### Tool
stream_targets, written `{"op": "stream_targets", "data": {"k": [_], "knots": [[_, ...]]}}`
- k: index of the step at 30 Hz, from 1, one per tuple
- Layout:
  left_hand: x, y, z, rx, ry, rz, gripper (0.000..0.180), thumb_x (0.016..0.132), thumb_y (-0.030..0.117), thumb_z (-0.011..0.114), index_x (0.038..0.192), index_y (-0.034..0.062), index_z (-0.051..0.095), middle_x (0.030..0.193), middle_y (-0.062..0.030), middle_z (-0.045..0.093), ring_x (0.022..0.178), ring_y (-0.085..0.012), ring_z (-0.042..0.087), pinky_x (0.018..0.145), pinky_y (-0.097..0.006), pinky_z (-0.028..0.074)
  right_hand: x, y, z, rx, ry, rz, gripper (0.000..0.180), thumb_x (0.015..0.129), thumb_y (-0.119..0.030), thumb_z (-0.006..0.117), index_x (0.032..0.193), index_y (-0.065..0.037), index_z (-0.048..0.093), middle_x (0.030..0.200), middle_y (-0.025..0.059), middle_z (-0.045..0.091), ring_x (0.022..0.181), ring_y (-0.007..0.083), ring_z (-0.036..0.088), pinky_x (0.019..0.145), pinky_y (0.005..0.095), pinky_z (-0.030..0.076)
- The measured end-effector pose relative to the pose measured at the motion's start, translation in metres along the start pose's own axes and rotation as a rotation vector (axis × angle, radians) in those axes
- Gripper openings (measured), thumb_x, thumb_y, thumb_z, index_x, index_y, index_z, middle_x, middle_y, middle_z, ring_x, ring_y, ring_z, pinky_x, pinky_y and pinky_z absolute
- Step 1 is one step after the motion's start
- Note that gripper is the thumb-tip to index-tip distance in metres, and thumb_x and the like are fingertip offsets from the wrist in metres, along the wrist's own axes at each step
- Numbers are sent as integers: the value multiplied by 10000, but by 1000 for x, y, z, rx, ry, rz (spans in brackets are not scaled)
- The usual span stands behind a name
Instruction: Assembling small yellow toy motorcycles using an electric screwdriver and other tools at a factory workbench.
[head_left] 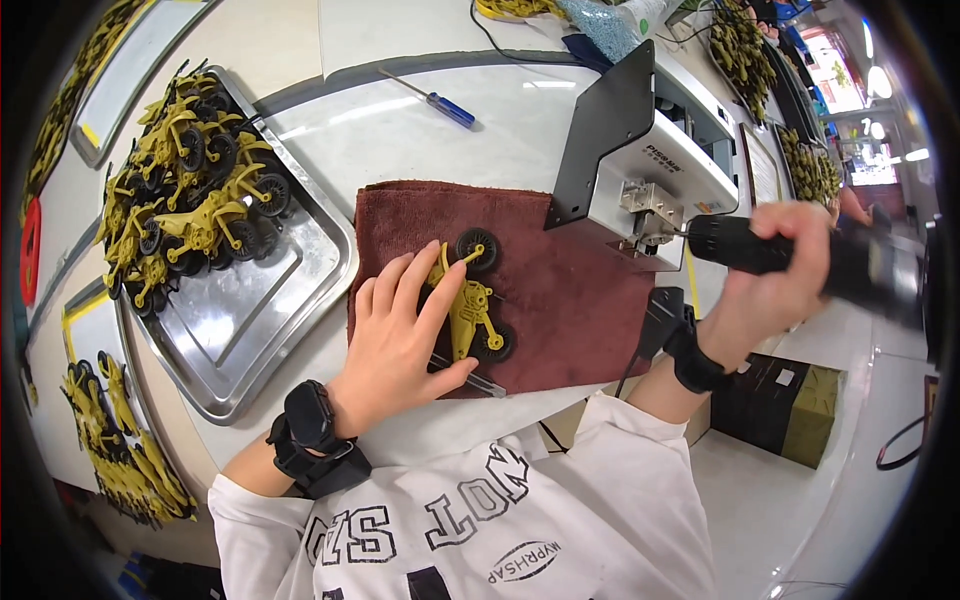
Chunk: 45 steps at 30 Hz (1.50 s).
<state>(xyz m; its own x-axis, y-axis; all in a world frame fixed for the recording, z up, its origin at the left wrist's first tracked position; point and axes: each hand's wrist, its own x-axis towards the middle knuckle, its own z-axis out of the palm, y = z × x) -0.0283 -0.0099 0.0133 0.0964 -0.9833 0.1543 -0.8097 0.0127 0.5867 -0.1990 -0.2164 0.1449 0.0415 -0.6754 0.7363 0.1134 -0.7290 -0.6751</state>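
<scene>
On a folded maroon cloth (580,310) lies a yellow toy motorcycle (466,318) with two black wheels, on its side. My left hand (395,320) rests over its left part with fingers spread. The index fingertip touches it near the upper wheel, and the thumb reaches toward the lower wheel. My right hand (785,265) is wrapped around a black electric screwdriver (740,245), held level. Its tip meets the metal block on the front of a silver screw feeder (640,165); whether a screw is on the bit cannot be made out. Both wrists wear black bands.
Left of the cloth, a metal tray (265,340) holds a heap of yellow toy motorcycles (190,190). More yellow parts (120,440) lie on a tray nearer me. A blue-handled screwdriver (450,110) lies behind the cloth. A dark box (775,410) stands low at the right.
</scene>
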Motion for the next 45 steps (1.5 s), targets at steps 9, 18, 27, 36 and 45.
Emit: {"op": "stream_targets", "data": {"k": [9, 18, 27, 36, 45], "knots": [[-7, -9, 1, 1, 28, 42, 862, 638, 472, 709, 1333, 71, 394, 1403, -200, 300, 1291, -388, 268, 1043, -521, 193, -36, -12, 19, 216, -180, 318, 460, 782, -34, 535, 1200, 32, 356, 607, 57, 459, 466, 140, 448, 510, 291, 414], [-7, -12, -2, -124, 46, 67, 736, 625, 382, 743, 1234, 84, 455, 1389, -208, 313, 1273, -379, 320, 1040, -524, 220, -88, -36, 52, 593, -307, 278, 539, 819, -67, 612, 1247, -31, 287, 654, 77, 518, 483, 189, 509, 507, 339, 461], [-10, -17, 3, -122, 72, 129, 549, 652, 351, 731, 1111, 101, 563, 1375, -197, 368, 1228, -353, 397, 1005, -485, 298, -102, -22, 75, 538, -379, 288, 553, 776, 47, 597, 1235, -24, 297, 654, 68, 536, 513, 181, 532, 523, 298, 477], [-10, -18, 2, -120, 69, 135, 537, 640, 332, 734, 1116, 132, 584, 1373, -191, 371, 1206, -353, 410, 976, -474, 324, -108, -12, 81, 502, -406, 364, 491, 753, 64, 594, 1157, -33, 332, 653, 74, 527, 523, 157, 516, 515, 286, 469], [-7, -19, 6, -115, 70, 164, 505, 624, 314, 740, 1081, 140, 614, 1377, -149, 392, 1179, -349, 429, 900, -451, 373, -110, -12, 77, 551, -450, 439, 401, 745, 63, 610, 1012, -58, 337, 669, 83, 515, 555, 171, 517, 526, 302, 460]]}}
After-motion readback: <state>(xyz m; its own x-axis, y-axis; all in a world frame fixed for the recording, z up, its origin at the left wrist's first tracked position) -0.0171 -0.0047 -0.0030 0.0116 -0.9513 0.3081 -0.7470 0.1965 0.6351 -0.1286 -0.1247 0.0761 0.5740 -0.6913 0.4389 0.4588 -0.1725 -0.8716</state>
